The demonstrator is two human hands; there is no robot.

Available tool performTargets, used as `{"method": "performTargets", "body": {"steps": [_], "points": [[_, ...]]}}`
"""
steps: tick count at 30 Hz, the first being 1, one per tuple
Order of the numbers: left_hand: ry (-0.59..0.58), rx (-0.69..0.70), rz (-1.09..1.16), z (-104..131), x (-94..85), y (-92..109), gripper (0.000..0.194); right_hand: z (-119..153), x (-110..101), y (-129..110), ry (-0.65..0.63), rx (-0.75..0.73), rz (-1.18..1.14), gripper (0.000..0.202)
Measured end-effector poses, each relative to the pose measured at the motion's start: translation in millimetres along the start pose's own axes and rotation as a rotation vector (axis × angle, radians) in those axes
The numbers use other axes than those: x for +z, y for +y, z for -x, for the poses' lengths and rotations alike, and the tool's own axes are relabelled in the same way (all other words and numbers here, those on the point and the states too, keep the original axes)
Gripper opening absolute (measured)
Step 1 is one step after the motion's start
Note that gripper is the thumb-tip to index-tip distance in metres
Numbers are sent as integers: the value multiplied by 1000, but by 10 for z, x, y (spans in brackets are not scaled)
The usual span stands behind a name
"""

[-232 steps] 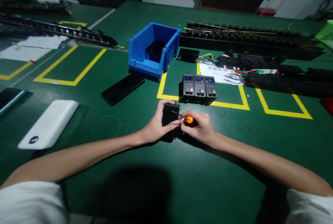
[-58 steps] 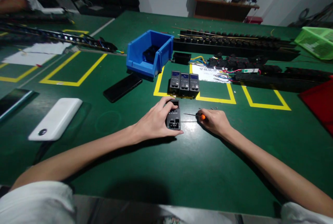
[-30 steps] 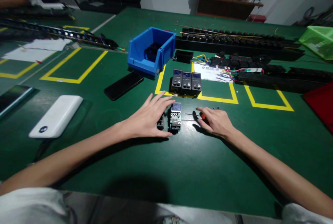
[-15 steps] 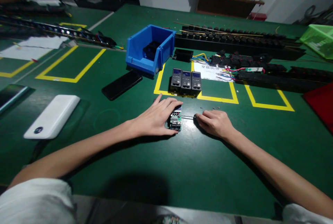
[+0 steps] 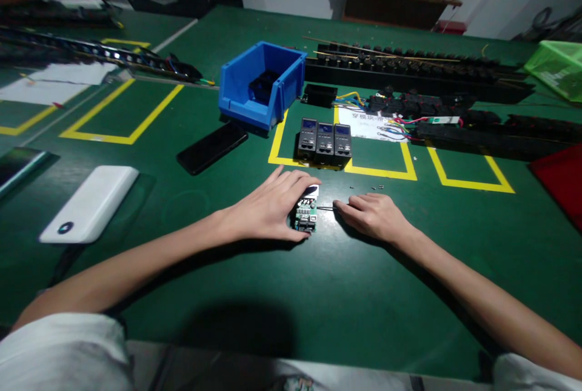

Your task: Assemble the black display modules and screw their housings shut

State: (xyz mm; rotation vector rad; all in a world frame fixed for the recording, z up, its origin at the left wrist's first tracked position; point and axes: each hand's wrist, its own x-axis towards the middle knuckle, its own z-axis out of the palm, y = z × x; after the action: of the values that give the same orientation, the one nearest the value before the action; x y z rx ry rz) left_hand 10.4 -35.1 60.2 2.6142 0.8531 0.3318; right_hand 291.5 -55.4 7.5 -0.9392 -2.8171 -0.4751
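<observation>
My left hand (image 5: pixel 268 206) is wrapped around a small green circuit board (image 5: pixel 307 212) with connectors on its near end, resting on the green table. Fingers reach over the board's far end and the thumb presses its near edge. From the right, a thin dark-shafted tool (image 5: pixel 325 208) meets the board's side. My right hand (image 5: pixel 370 215) pinches that tool low over the table; the fingers hide its handle, so its exact kind does not show. Beyond my right hand lie a few tiny screws (image 5: pixel 377 187).
Three black modules (image 5: pixel 325 139) stand in a row behind the board. A blue bin (image 5: pixel 254 112) holds black parts. To the left lie a black phone (image 5: pixel 211 148) and a white power bank (image 5: pixel 91 203). Black strips with wires (image 5: pixel 431 106) line the back right.
My right hand has shifted slightly left, so less of the tool's shaft shows beside the board. The board is turned or tilted a little in my left hand.
</observation>
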Motion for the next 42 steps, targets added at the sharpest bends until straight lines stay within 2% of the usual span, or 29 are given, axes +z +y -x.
{"method": "performTargets", "body": {"steps": [7, 13, 17, 24, 28, 34, 36, 42], "points": [[-18, -25, -63, 10, -54, -85, 79, 85, 25, 213, 60, -45, -10, 25], [-21, -35, -72, 20, -14, -123, 81, 161, 65, 330, 43, -43, -33, 23], [-14, -29, -44, 17, 10, -113, 81, 214, 123, 334, 84, 36, -79, 22], [-13, -43, -9, 13, 48, -106, 84, 200, 152, 295, 104, 29, -2, 23], [-14, -54, -10, 19, 46, -102, 86, 172, 150, 258, 146, 134, 18, 23], [-26, -17, -19, 44, -18, -144, 96, 146, 125, 214, 102, 244, 18, 29], [7, -12, -25, 78, -39, -182, 96, 131, 115, 201, 90, 260, 21, 31], [185, -23, 12, 282, 3, -321, 78, 84, 113, 130, 68, 302, 19, 34]]}}
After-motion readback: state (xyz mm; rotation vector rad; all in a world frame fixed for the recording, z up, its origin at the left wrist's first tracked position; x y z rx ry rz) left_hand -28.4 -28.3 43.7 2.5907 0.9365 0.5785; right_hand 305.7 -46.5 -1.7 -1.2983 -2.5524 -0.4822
